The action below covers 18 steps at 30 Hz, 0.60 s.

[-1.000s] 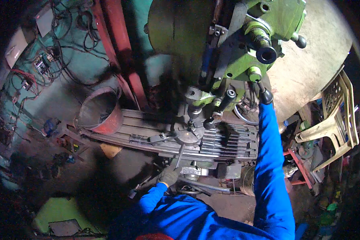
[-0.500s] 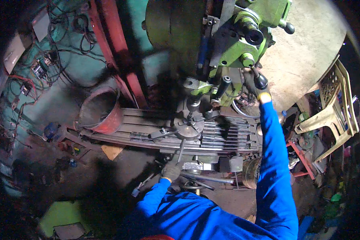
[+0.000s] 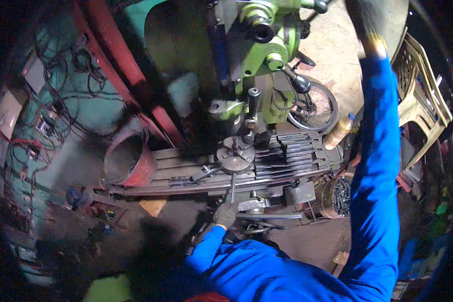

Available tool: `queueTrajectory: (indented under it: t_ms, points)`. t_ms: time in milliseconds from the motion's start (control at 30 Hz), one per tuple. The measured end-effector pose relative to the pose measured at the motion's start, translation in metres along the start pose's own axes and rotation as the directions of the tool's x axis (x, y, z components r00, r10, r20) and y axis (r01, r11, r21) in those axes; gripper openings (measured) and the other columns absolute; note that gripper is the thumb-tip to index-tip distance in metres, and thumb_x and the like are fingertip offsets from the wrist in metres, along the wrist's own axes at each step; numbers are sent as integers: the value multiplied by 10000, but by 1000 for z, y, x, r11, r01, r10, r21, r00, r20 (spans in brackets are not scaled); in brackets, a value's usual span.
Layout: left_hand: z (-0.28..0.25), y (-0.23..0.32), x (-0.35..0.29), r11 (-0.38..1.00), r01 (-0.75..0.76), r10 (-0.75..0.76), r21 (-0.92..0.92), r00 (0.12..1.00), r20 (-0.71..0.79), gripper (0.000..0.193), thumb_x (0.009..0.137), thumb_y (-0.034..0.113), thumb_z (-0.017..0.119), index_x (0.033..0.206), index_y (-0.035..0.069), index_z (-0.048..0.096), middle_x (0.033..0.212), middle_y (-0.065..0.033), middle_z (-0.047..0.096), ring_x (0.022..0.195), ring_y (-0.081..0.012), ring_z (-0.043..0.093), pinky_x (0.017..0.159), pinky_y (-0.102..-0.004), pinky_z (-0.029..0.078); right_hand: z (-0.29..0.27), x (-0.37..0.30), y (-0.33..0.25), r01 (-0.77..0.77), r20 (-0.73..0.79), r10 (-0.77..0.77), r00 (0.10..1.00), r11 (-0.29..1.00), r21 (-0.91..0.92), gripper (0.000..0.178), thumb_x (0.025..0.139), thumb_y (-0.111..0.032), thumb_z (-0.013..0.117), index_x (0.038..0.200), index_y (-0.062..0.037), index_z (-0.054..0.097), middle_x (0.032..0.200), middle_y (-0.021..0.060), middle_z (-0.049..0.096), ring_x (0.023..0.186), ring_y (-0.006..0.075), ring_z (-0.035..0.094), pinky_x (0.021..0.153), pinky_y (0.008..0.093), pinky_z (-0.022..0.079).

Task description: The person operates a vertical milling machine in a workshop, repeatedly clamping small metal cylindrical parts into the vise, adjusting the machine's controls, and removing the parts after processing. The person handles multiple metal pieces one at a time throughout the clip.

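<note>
Metal bar (image 3: 233, 189) juts from the near side of the round chuck (image 3: 235, 157), gripped by the left hand (image 3: 225, 214). The right hand (image 3: 364, 21) has left the black-knobbed lever (image 3: 301, 84) for the far right, so the lever goes unheld; blur leaves me unable to tell that hand's grip.

Bucket (image 3: 145, 170) and clamp bar (image 3: 201, 176) flank a free gap.

Markings, legible: none. Green machine head (image 3: 273, 48), blue-capped bottle (image 3: 339, 132), red bucket (image 3: 145, 168) and pale panel (image 3: 9, 115) are presenting no readable text, label, brand, number or sign; dimness and blur are obscuring finer detail.
</note>
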<state>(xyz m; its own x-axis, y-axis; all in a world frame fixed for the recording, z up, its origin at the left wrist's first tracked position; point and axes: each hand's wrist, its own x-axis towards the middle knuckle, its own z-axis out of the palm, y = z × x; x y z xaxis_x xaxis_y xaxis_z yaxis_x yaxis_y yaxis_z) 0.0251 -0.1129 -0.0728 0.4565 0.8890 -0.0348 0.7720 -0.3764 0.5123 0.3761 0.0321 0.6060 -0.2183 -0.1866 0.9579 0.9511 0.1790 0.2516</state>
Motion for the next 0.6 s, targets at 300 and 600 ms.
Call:
queueTrajectory:
  t_ms: [300,600]
  points:
    - [8,-17,7,1000,27,-27,2,992,124,314,934,281,562,1202,145,654,996,-221,677,914,-424,654,784,-525,523,-81,-79,-34,-394,404,415,815,909,-138,437,931,-206,695,1343,-125,574,1112,195,664,955,291,676,834,361,523]
    - [-38,3,0,995,84,-69,-61,974,217,324,942,286,552,1216,143,646,1009,-233,674,925,-429,653,794,-527,521,-288,-328,-188,-967,952,306,10,245,-68,1025,673,-351,897,1474,14,372,1420,175,503,1301,286,513,1102,422,407]
